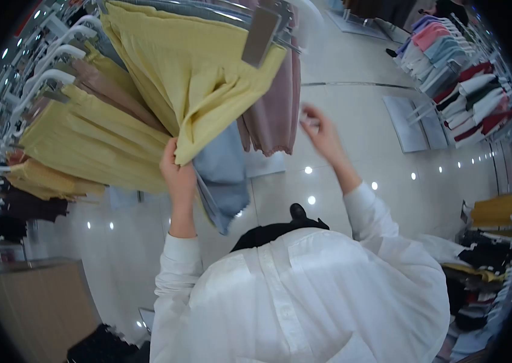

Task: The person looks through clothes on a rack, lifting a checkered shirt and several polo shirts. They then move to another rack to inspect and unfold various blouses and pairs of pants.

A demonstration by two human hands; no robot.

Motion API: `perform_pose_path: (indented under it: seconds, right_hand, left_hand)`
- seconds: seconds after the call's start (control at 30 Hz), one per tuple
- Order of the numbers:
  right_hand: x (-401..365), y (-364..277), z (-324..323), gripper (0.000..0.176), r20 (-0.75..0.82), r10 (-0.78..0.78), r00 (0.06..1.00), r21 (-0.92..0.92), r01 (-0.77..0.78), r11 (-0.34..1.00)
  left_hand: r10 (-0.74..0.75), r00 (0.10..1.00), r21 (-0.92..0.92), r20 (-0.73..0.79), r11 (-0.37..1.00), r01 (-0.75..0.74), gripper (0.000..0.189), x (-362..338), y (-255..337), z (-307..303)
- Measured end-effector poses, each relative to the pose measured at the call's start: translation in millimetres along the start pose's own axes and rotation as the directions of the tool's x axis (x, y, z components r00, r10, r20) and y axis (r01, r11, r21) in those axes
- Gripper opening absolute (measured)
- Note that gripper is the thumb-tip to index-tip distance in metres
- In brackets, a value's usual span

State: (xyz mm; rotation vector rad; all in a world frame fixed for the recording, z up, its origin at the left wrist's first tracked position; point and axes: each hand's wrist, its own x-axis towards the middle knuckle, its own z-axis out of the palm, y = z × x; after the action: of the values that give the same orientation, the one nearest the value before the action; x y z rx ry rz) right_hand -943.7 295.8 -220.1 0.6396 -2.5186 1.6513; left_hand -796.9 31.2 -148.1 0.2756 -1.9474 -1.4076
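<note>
My left hand (179, 172) is closed on the lower edge of a yellow garment (171, 66), which hangs from a clip hanger at the top of the view. Its fabric is gathered in folds toward my fingers. My right hand (321, 134) is in the air to the right of the rack, slightly blurred, its fingers apart and nothing visible in them. Behind the yellow garment hang a blue-grey garment (222, 166) and a mauve one (273, 112). A second yellow garment (95, 142) hangs to the left of my left hand.
More clothes on white hangers (56, 75) line the left side. Racks of folded-over and hanging clothes (473, 103) stand at the right. A wooden counter (41, 296) is at the lower left. Glossy tiled floor (340, 212) lies below, with a dark shoe (297, 212).
</note>
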Motion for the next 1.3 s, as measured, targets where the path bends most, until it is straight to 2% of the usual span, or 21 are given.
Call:
perform_pose_path:
  seconds: [0.07,0.13,0.17,0.23,0.27,0.3,0.37,0.4,0.47,0.5,0.63,0.7,0.77,1.0,1.03,1.1,1.17,1.2,1.23,1.27,1.3]
  right_hand:
    - [42,5,-18,0.061,-0.039,0.044,0.998,-0.031,-0.045,0.999]
    - [80,24,-16,0.077,-0.051,-0.040,0.998,-0.020,0.039,0.999]
    - [96,35,-11,0.077,-0.017,-0.041,0.999,-0.014,0.040,0.999]
    - [128,58,8,0.085,-0.046,-0.161,0.986,-0.125,0.154,0.980]
    - [141,70,17,0.068,-0.072,-0.170,0.983,-0.127,0.160,0.979]
    - [149,82,21,0.068,-0.043,-0.178,0.983,-0.111,0.172,0.979]
    - [166,100,23,0.043,0.284,0.126,0.951,-0.081,-0.107,0.991]
    - [165,106,27,0.043,0.305,0.112,0.946,-0.073,-0.094,0.993]
    - [155,117,29,0.028,0.097,0.061,0.993,0.185,-0.078,0.980]
    - [157,123,25,0.028,0.118,0.060,0.991,0.184,-0.081,0.979]
    - [163,126,-1,0.031,-0.018,0.125,0.992,0.158,-0.121,0.980]
    - [164,119,-9,0.032,-0.069,0.134,0.989,0.127,-0.125,0.984]
    - [152,117,-15,0.029,-0.113,0.112,0.987,0.272,-0.078,0.959]
    - [112,117,-30,0.032,-0.131,0.022,0.991,0.252,0.012,0.968]
    - [102,109,-31,0.032,-0.105,0.071,0.992,0.243,-0.044,0.969]
    - [74,83,-30,0.034,-0.041,0.094,0.995,0.275,-0.079,0.958]
    - [43,72,-22,0.040,0.041,0.007,0.999,0.302,-0.019,0.953]
    - [28,80,-13,0.045,0.082,-0.057,0.995,0.287,0.032,0.958]
    - [6,66,-8,0.053,0.191,0.061,0.980,0.299,-0.117,0.947]
    - [-10,59,-5,0.059,0.415,0.088,0.905,0.388,-0.264,0.883]
    - [-24,58,4,0.064,0.390,-0.117,0.913,0.389,-0.049,0.920]
  left_hand:
    - [0.039,0.999,0.059,-0.038,0.998,-0.036,0.009,-7,6,8]
    - [0.036,0.994,0.107,-0.098,0.994,-0.026,0.009,-15,3,12]
    - [0.056,0.989,0.143,-0.134,0.989,-0.036,0.009,-19,2,16]
    - [0.024,0.981,0.115,-0.194,0.993,-0.001,0.010,-24,12,24]
    - [0.031,0.975,0.161,-0.218,0.987,0.004,0.011,-29,16,24]
    - [0.043,0.970,0.208,-0.239,0.978,0.008,0.012,-34,18,23]
    - [0.088,0.959,0.316,-0.269,0.949,0.001,0.015,-40,16,18]
    - [0.130,0.955,0.403,-0.267,0.915,-0.011,0.017,-41,16,14]
    - [0.110,0.954,0.454,-0.279,0.891,0.030,0.021,-48,18,6]
    - [0.088,0.959,0.493,-0.270,0.868,0.060,0.024,-52,19,4]
    - [0.049,0.965,0.503,-0.257,0.859,0.090,0.028,-55,31,3]
    - [0.066,0.976,0.520,-0.209,0.852,0.054,0.027,-54,28,0]
    - [0.033,0.983,0.544,-0.179,0.836,0.071,0.027,-53,25,-5]
    - [-0.041,0.999,0.686,-0.005,0.726,0.034,0.028,-62,-14,-37]
    - [-0.040,0.999,0.683,0.000,0.729,0.029,0.028,-62,-15,-36]
    - [-0.327,0.944,0.537,0.050,0.806,0.251,0.027,-65,-18,-26]
    - [-0.213,0.953,0.454,0.214,0.886,0.096,0.035,-72,-28,-5]
    - [-0.297,0.927,0.463,0.231,0.871,0.164,0.042,-75,-25,13]
    - [-0.371,0.894,0.470,0.250,0.854,0.223,0.049,-79,-19,36]
    - [-0.268,0.904,0.451,0.334,0.887,0.096,0.056,-84,-17,57]
    - [-0.166,0.895,0.423,0.415,0.906,-0.028,0.063,-91,-13,76]
